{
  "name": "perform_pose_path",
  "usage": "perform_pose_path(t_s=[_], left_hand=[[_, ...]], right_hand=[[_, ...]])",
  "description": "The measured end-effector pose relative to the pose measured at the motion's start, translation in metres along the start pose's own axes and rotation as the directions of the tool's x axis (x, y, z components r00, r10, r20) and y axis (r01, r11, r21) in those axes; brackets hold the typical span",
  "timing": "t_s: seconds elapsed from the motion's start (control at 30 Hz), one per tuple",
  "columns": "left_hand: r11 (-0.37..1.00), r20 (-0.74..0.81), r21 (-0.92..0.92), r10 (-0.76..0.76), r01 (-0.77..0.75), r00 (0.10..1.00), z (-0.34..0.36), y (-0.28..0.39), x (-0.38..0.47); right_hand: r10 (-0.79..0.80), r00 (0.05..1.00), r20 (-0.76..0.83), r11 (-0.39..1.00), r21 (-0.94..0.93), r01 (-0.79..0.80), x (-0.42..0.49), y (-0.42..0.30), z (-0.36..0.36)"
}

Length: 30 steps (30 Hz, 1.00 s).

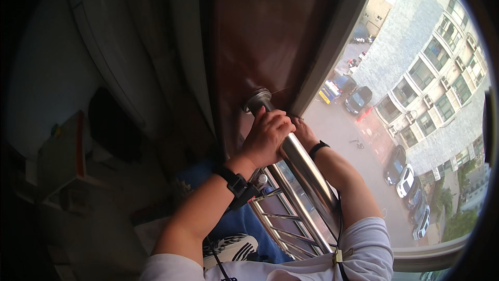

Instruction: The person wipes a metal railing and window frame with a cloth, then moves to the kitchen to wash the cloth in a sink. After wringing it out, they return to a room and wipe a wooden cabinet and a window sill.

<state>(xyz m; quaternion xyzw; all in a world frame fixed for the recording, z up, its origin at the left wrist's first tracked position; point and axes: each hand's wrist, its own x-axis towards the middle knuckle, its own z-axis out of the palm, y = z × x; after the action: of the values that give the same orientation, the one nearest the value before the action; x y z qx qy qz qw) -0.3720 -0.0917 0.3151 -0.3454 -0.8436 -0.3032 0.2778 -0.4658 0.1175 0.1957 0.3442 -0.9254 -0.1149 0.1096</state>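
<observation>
My left hand (pixel 269 135) is wrapped over a polished steel handrail (pixel 308 168), just below its round end flange (pixel 257 98). That flange meets a glossy reddish-brown panel (pixel 257 47). On the rail's far side, my right hand (pixel 306 130) reaches toward the bottom corner of the window frame (pixel 331 47). The rail and my left hand partly cover it, so its grip cannot be made out. A black strap with a buckle (pixel 236 183) circles my left wrist, and a black band (pixel 319 148) my right. Thinner steel bars (pixel 300 203) run beneath the handrail.
Through the window, parked cars (pixel 405 179) and a building (pixel 436 66) appear far below and across a paved yard (pixel 339 137). Black cords (pixel 341 218) hang by my shirt. In the dim room at left stands a table with an orange edge (pixel 80 144).
</observation>
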Motion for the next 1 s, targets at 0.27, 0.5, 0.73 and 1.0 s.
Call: perform_pose_path(t_s=[0.27,0.5,0.73,1.0], left_hand=[[1.000,-0.042,-0.006,0.010,-0.010,0.999,0.003,-0.001,-0.002],[1.000,-0.018,0.022,0.015,-0.015,1.000,-0.003,0.004,0.000],[1.000,0.024,-0.001,0.001,-0.001,1.000,-0.005,0.004,0.000],[1.000,-0.024,0.007,0.018,-0.018,1.000,-0.001,0.002,-0.001]], right_hand=[[-0.062,0.947,-0.315,0.915,-0.397,-0.073,0.004,0.044,-0.125],[-0.181,0.629,-0.756,0.829,-0.461,-0.316,0.029,0.124,-0.343],[-0.147,0.557,-0.817,0.929,-0.308,-0.207,0.057,0.099,-0.287],[0.006,0.988,-0.152,0.994,-0.107,-0.023,-0.009,0.031,-0.110]])
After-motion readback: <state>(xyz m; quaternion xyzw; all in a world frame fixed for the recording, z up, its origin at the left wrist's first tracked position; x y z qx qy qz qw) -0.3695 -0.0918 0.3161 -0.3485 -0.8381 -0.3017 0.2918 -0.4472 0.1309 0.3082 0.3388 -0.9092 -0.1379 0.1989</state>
